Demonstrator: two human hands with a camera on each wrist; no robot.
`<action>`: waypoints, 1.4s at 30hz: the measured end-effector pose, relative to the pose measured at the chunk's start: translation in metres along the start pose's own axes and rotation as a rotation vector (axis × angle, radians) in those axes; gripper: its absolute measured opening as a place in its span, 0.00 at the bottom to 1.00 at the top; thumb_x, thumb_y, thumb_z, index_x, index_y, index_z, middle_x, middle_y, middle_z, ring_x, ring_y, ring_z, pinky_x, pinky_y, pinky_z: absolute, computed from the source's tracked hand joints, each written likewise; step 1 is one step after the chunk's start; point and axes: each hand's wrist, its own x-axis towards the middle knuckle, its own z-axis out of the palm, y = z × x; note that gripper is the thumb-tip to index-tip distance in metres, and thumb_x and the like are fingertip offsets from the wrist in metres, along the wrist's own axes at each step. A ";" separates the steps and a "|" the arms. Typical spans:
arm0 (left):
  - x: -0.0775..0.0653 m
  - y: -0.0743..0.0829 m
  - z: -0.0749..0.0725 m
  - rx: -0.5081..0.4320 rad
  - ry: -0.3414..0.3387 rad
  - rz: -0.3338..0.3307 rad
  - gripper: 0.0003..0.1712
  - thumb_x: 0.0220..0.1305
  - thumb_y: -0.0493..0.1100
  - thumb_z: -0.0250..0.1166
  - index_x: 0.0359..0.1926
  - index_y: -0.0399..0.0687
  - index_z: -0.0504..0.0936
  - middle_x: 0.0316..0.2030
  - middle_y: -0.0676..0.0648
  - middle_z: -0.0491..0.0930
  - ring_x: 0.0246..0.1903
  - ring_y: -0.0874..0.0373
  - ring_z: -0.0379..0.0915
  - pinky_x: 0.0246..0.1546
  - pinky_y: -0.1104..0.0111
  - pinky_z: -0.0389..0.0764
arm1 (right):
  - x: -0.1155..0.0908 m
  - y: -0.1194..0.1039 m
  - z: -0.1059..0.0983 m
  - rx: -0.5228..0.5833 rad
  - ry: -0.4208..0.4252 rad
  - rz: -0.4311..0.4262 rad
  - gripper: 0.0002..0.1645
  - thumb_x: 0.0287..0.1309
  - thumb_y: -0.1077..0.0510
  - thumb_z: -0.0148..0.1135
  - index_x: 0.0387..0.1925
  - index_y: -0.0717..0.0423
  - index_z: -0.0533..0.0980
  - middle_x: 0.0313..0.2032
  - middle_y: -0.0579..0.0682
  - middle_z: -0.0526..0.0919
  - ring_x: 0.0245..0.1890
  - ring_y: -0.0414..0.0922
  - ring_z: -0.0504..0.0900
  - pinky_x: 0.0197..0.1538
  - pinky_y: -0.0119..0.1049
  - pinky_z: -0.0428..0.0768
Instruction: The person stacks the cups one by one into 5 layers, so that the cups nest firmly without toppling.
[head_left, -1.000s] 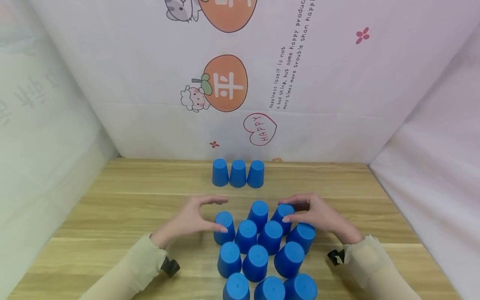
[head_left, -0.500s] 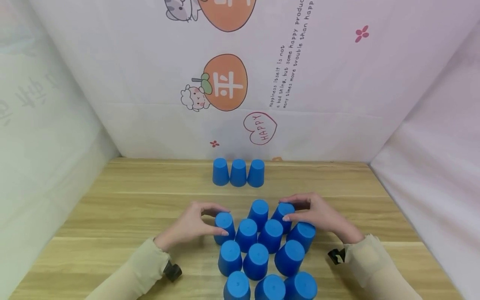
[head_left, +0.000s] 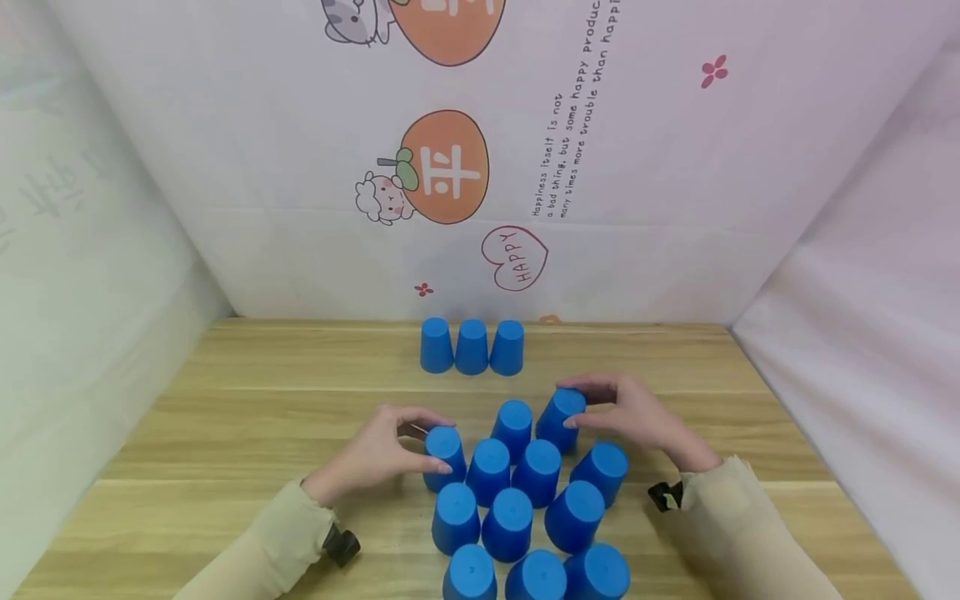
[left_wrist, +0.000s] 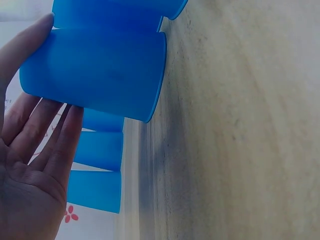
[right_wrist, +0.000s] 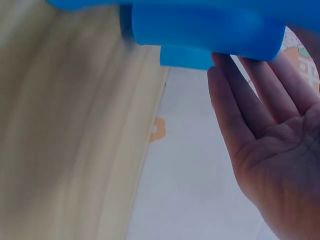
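Observation:
In the head view my left hand [head_left: 381, 452] grips an upside-down blue plastic cup [head_left: 444, 461] at the group's left edge, thumb on the near side and fingers on the far side. The left wrist view shows that cup [left_wrist: 100, 72] between thumb and fingers. My right hand [head_left: 633, 415] grips another upside-down blue cup [head_left: 557, 423] at the far right of the group, slightly tilted. In the right wrist view the fingers lie along the side of this cup [right_wrist: 210, 30]. Whether either cup is off the table cannot be told for certain.
Several more upside-down blue cups [head_left: 509, 525] stand close together between the forearms, towards the near edge. Three others [head_left: 472, 347] form a row at the back of the wooden table [head_left: 247, 417]. A printed white cloth [head_left: 637, 267] hangs behind; plain white cloth flanks both sides.
My left hand has closed its fingers round the left cup. My right hand has moved its cup slightly away from me, apart from the cup in front of it.

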 end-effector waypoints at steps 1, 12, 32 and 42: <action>0.000 0.000 0.000 -0.001 -0.002 0.002 0.29 0.55 0.52 0.80 0.56 0.50 0.85 0.48 0.55 0.85 0.47 0.56 0.81 0.51 0.58 0.83 | 0.003 0.000 -0.002 0.003 0.015 -0.003 0.30 0.60 0.50 0.75 0.62 0.52 0.79 0.54 0.49 0.84 0.53 0.49 0.83 0.54 0.43 0.83; 0.000 -0.001 -0.001 0.010 0.003 0.011 0.27 0.54 0.52 0.81 0.55 0.53 0.85 0.47 0.56 0.85 0.47 0.57 0.81 0.51 0.59 0.82 | 0.052 0.011 -0.019 -0.079 0.118 0.062 0.33 0.57 0.47 0.77 0.62 0.53 0.80 0.55 0.50 0.84 0.54 0.52 0.82 0.56 0.53 0.81; 0.001 -0.001 -0.002 0.012 -0.001 -0.005 0.26 0.53 0.52 0.81 0.53 0.55 0.85 0.47 0.57 0.85 0.47 0.57 0.80 0.50 0.60 0.82 | 0.104 0.019 -0.023 -0.108 0.153 0.126 0.32 0.60 0.49 0.75 0.63 0.53 0.79 0.57 0.52 0.82 0.56 0.55 0.81 0.57 0.55 0.79; 0.003 -0.001 -0.002 0.008 -0.008 -0.007 0.26 0.53 0.52 0.81 0.53 0.56 0.85 0.47 0.58 0.85 0.47 0.57 0.80 0.51 0.59 0.82 | 0.106 0.026 -0.021 -0.082 0.143 0.118 0.34 0.60 0.47 0.75 0.65 0.54 0.77 0.60 0.53 0.81 0.58 0.56 0.80 0.57 0.56 0.79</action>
